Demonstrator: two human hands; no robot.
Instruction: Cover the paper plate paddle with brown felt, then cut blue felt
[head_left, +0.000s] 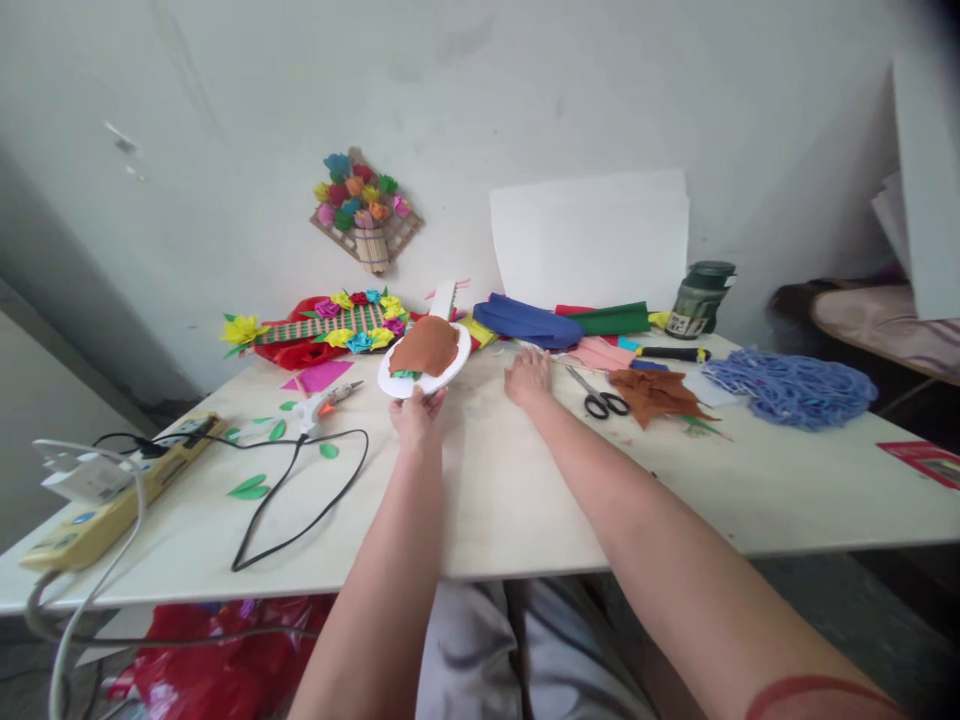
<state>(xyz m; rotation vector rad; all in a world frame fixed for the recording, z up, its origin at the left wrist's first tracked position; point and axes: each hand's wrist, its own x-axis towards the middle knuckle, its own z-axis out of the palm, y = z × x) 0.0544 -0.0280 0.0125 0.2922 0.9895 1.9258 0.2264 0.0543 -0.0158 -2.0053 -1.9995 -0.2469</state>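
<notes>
While left hand (417, 412) holding plate (405, 384), scissors (600, 398) nearby.

- The left hand (417, 412) grips the near rim of a white plate (459, 362) topped with brown felt (426, 345), tilted up off the table (525, 500).
- The right hand (528, 378) lies flat on the table, just left of the scissors (600, 398).
- A glue gun (319, 405) (cord trailing toward the near edge) lies left of the plate, among green paper leaves (249, 487).
- Blue yarn (795, 385) sits far right.
</notes>
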